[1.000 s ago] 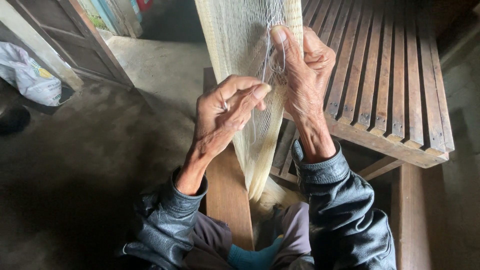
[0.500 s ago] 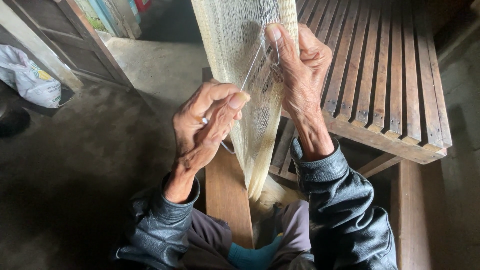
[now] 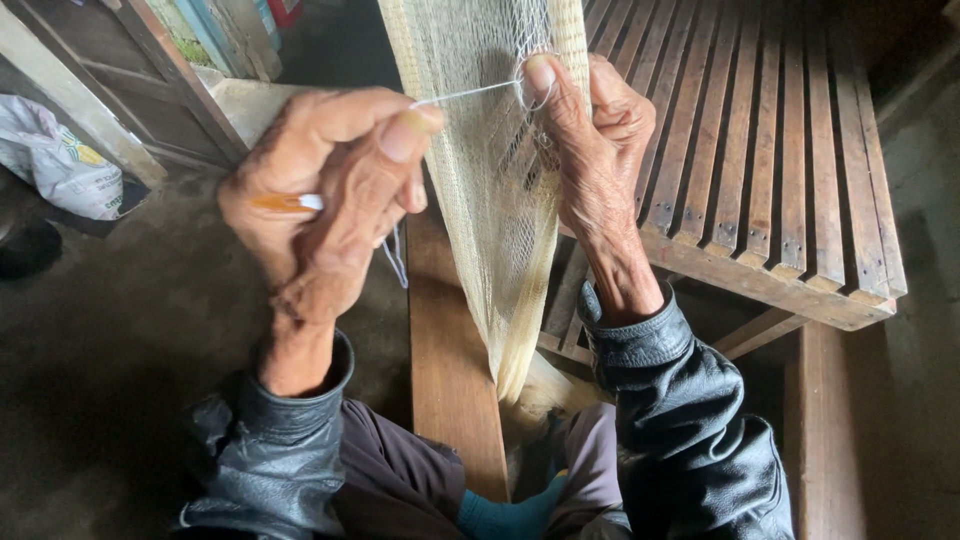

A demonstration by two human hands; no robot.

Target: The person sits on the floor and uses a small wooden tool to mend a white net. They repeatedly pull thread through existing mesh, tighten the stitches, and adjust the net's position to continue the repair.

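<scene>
A dark, bare concrete floor is seen on the left. A slatted wooden bench is set at the right, with a plain wooden plank beside it. A weathered wooden door frame is noted upper left, a white sack lying near it. Lighting is dim.

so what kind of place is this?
Likely a rustic home workshop or shed: a slatted wooden bench, a bare dirt-like floor, and a pale net being worked by hand.
</scene>
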